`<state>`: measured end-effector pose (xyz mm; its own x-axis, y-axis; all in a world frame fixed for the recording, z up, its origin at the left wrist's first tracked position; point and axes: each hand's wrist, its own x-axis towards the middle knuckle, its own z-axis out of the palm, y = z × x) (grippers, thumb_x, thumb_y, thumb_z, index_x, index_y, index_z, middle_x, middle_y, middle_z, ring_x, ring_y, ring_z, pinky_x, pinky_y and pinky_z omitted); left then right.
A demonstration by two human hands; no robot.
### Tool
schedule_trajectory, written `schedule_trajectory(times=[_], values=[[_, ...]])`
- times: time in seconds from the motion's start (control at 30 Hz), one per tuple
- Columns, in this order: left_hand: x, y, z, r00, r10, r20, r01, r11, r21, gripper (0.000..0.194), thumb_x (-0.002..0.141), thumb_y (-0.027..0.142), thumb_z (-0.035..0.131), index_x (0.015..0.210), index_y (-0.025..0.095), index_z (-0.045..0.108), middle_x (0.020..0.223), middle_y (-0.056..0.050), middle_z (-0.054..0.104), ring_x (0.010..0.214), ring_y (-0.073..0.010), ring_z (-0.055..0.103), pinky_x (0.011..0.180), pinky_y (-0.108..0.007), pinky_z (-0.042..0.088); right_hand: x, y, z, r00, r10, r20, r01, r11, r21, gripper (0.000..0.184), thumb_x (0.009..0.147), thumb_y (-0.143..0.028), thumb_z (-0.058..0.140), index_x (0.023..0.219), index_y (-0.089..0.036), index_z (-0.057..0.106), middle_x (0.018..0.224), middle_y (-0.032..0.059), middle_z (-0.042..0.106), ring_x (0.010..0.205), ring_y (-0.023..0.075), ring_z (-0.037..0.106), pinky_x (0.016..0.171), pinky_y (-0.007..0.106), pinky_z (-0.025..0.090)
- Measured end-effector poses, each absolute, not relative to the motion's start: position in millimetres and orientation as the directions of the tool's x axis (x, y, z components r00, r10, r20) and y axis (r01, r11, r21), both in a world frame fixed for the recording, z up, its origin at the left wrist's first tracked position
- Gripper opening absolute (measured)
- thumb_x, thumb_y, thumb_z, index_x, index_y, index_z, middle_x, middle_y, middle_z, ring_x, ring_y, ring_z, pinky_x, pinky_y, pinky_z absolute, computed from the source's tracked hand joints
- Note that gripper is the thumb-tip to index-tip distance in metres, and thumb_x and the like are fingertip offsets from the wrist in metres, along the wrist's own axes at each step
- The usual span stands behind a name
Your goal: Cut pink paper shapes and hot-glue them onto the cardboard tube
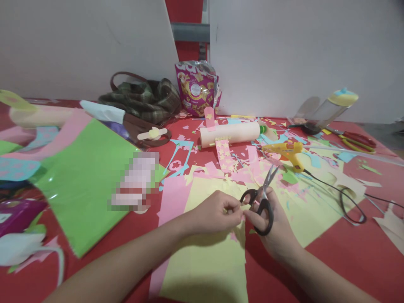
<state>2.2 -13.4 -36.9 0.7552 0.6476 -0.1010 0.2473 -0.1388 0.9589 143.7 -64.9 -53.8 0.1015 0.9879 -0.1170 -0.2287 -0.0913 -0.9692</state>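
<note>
My right hand (277, 235) grips black-handled scissors (263, 198), fingers through the loops, blades pointing up and away and nearly closed. My left hand (214, 212) is pinched shut on a small yellow paper piece (243, 207), right beside the scissor handles. Both hands hover over a pale yellow paper sheet (205, 261) lying on a pink sheet (172, 198) on the red table (341, 252).
A cream tube with pink star strip (229, 134) lies beyond. A yellow glue gun (288, 152) with black cord (347, 202) sits right. Red-handled scissors (358, 141), a bottle (331, 107), a snack bag (197, 88), a plaid bag (142, 99) and a green sheet (82, 176) surround.
</note>
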Motion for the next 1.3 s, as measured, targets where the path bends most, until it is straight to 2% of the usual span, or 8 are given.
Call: schedule_trajectory(times=[0.2, 0.4, 0.73, 1.0, 1.3], values=[[-0.6, -9.1, -34.4, 0.782, 0.613, -0.113, 0.251, -0.143, 0.957, 0.027, 0.07, 0.018, 0.039, 0.045, 0.015, 0.029, 0.046, 0.006, 0.022, 0.044, -0.0051, 0.022, 0.042, -0.021, 0.017, 142.8, -65.5, -51.7, 0.037, 0.992, -0.123, -0.225, -0.112, -0.968, 0.03, 0.065, -0.013, 0.063, 0.077, -0.024, 0.038, 0.079, -0.0038, 0.05, 0.055, 0.0078, 0.042, 0.05, 0.018, 0.035], [-1.5, -7.0, -30.6, 0.77, 0.613, -0.174, 0.287, -0.09, 0.954, 0.021, 0.07, 0.019, 0.038, 0.051, 0.014, 0.044, 0.047, 0.005, 0.034, 0.046, -0.0057, 0.032, 0.044, -0.018, 0.024, 141.2, -65.8, -51.1, 0.017, 0.992, -0.123, -0.189, -0.118, -0.975, 0.031, 0.065, -0.012, 0.062, 0.076, -0.024, 0.036, 0.078, -0.0037, 0.05, 0.057, 0.0084, 0.045, 0.05, 0.018, 0.035], [2.2, -6.3, -34.0, 0.617, 0.774, -0.141, 0.272, -0.042, 0.961, 0.025, 0.076, 0.022, 0.034, 0.052, 0.015, 0.039, 0.051, 0.005, 0.034, 0.048, -0.007, 0.033, 0.047, -0.018, 0.026, 142.3, -64.4, -54.8, 0.148, 0.98, -0.135, -0.195, -0.105, -0.975, 0.029, 0.062, -0.015, 0.064, 0.075, -0.024, 0.04, 0.069, -0.0063, 0.049, 0.052, 0.0073, 0.04, 0.048, 0.018, 0.033], [3.0, -10.7, -35.4, 0.718, 0.69, -0.094, 0.342, -0.233, 0.91, 0.024, 0.079, 0.023, 0.035, 0.061, 0.014, 0.048, 0.055, 0.004, 0.042, 0.052, -0.0075, 0.037, 0.05, -0.018, 0.028, 142.1, -64.0, -54.2, 0.146, 0.984, -0.105, -0.204, -0.074, -0.976, 0.027, 0.065, -0.016, 0.064, 0.077, -0.023, 0.04, 0.074, -0.0043, 0.05, 0.057, 0.0088, 0.042, 0.052, 0.021, 0.034], [2.7, -9.6, -38.7, 0.722, 0.688, -0.071, 0.323, -0.245, 0.914, 0.027, 0.081, 0.025, 0.034, 0.059, 0.013, 0.046, 0.055, 0.003, 0.042, 0.052, -0.0063, 0.038, 0.05, -0.017, 0.029, 144.2, -63.9, -57.7, 0.169, 0.981, -0.098, -0.222, -0.059, -0.973, 0.024, 0.067, -0.014, 0.062, 0.078, -0.024, 0.042, 0.076, -0.0043, 0.049, 0.059, 0.0097, 0.044, 0.053, 0.022, 0.035]])
